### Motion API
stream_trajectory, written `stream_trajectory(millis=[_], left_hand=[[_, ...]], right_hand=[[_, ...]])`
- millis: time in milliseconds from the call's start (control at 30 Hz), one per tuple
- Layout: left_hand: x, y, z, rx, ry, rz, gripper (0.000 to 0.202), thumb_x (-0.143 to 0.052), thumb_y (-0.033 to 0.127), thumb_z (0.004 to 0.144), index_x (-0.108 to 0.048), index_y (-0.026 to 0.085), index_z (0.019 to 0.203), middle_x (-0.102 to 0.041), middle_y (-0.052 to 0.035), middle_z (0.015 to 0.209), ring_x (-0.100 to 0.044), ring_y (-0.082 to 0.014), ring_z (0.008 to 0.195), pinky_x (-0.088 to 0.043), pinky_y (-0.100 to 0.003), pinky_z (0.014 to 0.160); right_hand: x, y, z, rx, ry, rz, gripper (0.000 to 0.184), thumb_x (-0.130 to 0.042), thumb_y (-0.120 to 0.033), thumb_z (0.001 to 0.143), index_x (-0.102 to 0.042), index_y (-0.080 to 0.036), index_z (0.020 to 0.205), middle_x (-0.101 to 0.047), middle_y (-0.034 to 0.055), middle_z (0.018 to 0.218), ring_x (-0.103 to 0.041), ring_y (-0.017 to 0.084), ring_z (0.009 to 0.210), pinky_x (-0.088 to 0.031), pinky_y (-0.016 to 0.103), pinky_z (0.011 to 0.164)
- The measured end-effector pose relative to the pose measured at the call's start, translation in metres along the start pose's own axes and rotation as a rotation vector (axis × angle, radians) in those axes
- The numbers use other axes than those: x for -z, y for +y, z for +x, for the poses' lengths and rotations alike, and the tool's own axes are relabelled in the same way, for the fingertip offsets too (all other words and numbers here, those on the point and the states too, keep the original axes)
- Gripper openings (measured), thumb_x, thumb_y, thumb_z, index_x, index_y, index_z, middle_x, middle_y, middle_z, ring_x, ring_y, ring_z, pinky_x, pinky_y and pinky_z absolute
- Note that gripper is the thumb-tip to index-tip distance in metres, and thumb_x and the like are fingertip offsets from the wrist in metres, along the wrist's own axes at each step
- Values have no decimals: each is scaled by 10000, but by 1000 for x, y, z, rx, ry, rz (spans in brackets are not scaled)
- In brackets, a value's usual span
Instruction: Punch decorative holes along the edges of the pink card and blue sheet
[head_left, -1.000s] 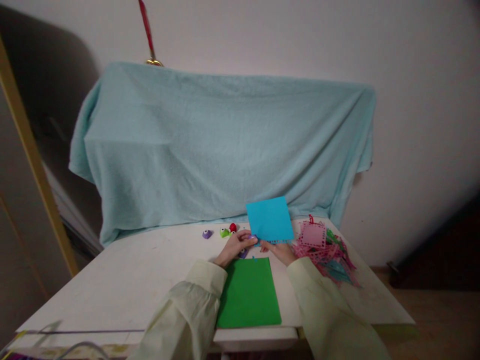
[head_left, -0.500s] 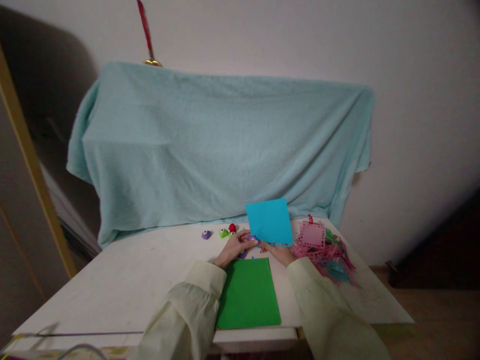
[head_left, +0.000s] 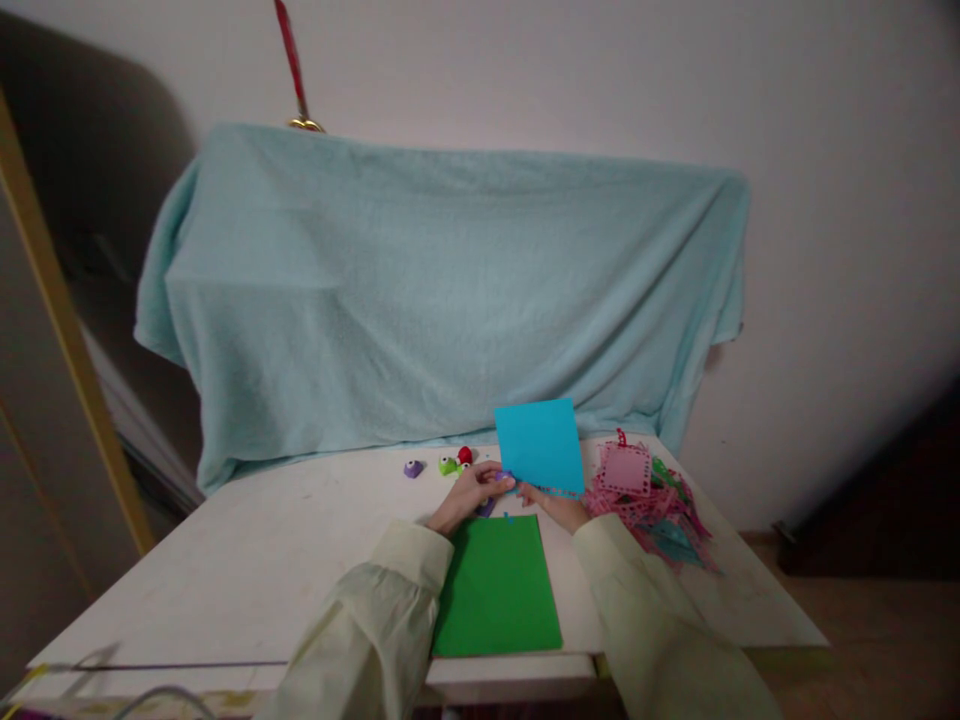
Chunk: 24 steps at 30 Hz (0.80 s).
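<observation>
My left hand [head_left: 477, 490] is closed around a small purple craft punch [head_left: 504, 478], at the lower left corner of a square of bright blue paper [head_left: 538, 440]. Beside it, my right hand [head_left: 553, 504] grips the lower edge of the sheet, its fingers partly hidden by the paper. A row of small punched holes runs along that edge. The blue sheet stands tilted up above the table. Just under my hands lies a stack of green paper [head_left: 496, 590]; tiny blue scraps [head_left: 508, 518] sit at its top edge. Part of another purple object [head_left: 486, 508] shows below my left hand.
Behind my left hand are another purple punch [head_left: 412, 469], a green one [head_left: 448, 466] and a red one [head_left: 465, 456], some with eyes. On the right, a pink punched card [head_left: 625, 470] rests on pink, green and blue shreds [head_left: 660, 520]. A light blue blanket [head_left: 450, 300] hangs behind the white table [head_left: 300, 560].
The blue paper has tipped and shifted very slightly, its top edge a little lower and its bottom edge nearer me. Both hands stay in almost the same place.
</observation>
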<state>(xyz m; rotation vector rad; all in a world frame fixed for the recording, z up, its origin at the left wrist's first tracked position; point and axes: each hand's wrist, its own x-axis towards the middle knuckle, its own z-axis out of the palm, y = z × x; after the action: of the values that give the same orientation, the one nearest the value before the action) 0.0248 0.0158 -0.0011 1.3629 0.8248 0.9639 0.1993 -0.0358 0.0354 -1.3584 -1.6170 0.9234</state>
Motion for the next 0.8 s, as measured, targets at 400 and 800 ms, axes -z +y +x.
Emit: stream_trajectory(millis=[400,800], left_hand=[[-3,7,-6,-3,-35,-37,404,-721,495,612,-652,131,774,-555,11,624,-447,-77,543,-281,-198,494],[-2,5,-4,-14,-52,-24,408,-741,467,595,-653,126,802,-571,7,632,-460,-78,551,-299,-197,515]], right_hand=[[-2,-6,0,-46,-62,103,373,-606,-518,680,-635,-165,562,-656,36,613,-604,186,671,-440,340,749],[-1,-16,-4,-53,-52,104,362,-598,-505,689,-643,-160,587,-657,30,630,-595,172,671,-437,325,746]])
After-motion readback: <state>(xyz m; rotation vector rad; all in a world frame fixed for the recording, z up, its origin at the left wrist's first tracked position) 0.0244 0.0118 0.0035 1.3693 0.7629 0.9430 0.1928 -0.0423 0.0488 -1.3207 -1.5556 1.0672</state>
